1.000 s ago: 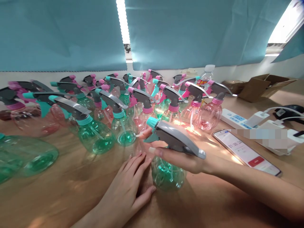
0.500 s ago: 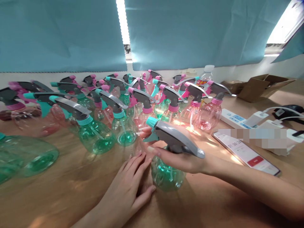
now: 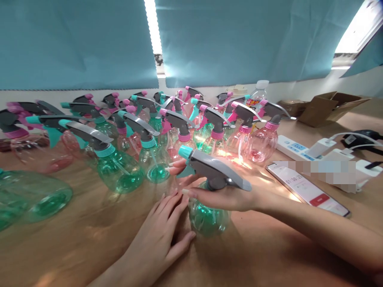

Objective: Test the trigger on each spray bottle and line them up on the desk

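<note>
A green spray bottle (image 3: 209, 217) with a grey and teal spray head stands upright near the table's front. My right hand (image 3: 221, 197) is wrapped round its neck, below the grey lever. Just left of its base, my left hand (image 3: 166, 227) lies on the table, holding nothing, its thumb apart and its fingertips close to my right hand's fingers. Behind are a green bottle with a teal collar (image 3: 155, 163), another green bottle (image 3: 119, 171) leaning a little, and a pink bottle (image 3: 261, 143).
Several more pink and green spray bottles crowd the back and left. A large green bottle (image 3: 44, 195) lies at the left. On the right are a phone (image 3: 308, 189), a white power strip (image 3: 296, 147) with cables and an open cardboard box (image 3: 329, 109). A clear bottle (image 3: 259, 93) stands behind.
The spray bottle and my right hand around its neck have shifted slightly left and up in the view. My left hand has stayed nearly still. The whole view has shifted a little.
</note>
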